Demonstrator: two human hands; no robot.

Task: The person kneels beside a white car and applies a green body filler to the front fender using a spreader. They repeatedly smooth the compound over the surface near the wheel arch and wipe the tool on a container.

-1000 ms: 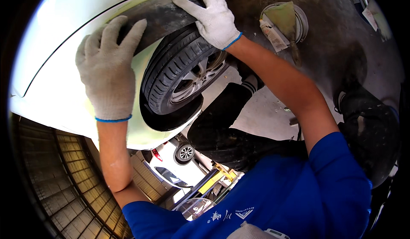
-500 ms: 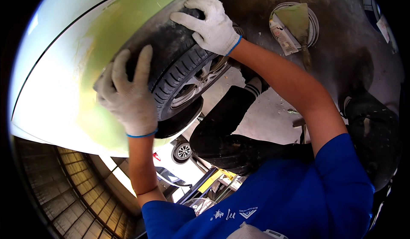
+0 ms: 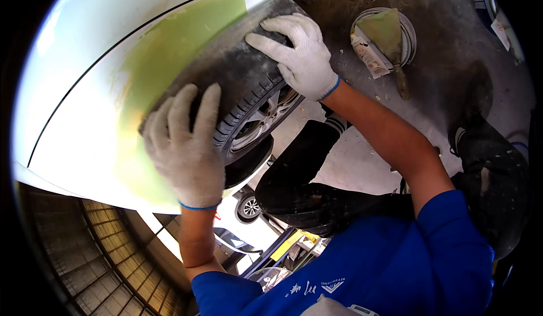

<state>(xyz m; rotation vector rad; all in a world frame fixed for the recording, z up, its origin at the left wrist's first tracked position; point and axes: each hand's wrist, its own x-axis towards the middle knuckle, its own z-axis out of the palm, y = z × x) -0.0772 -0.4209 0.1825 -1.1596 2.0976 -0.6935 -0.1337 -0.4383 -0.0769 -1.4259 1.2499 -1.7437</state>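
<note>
A long dark sanding board (image 3: 235, 59) lies along the curved white car panel (image 3: 79, 112), over a wide patch of yellow-green filler (image 3: 186, 30). My left hand (image 3: 186, 152), in a white knit glove, grips the board's near-left end with fingers spread over its face. At the far-right end my gloved right hand (image 3: 305, 53) is closed on it too, its thumb toward the lower edge. The board hides part of the filler and the wheel arch. Just below it show a black tire (image 3: 240, 115) and its silver rim (image 3: 266, 115).
On the floor at upper right, a wide filler spreader (image 3: 384, 33) and a white packet (image 3: 370, 53) lie on a round pale lid (image 3: 412, 39). My bent leg (image 3: 294, 163) is beside the wheel. Another car's wheel (image 3: 249, 207) and a slatted shutter (image 3: 107, 248) are behind.
Both hands have slid the board across the panel toward the lower right, baring more filler above its upper edge. The view has shifted slightly. Both grips stay on the board.
</note>
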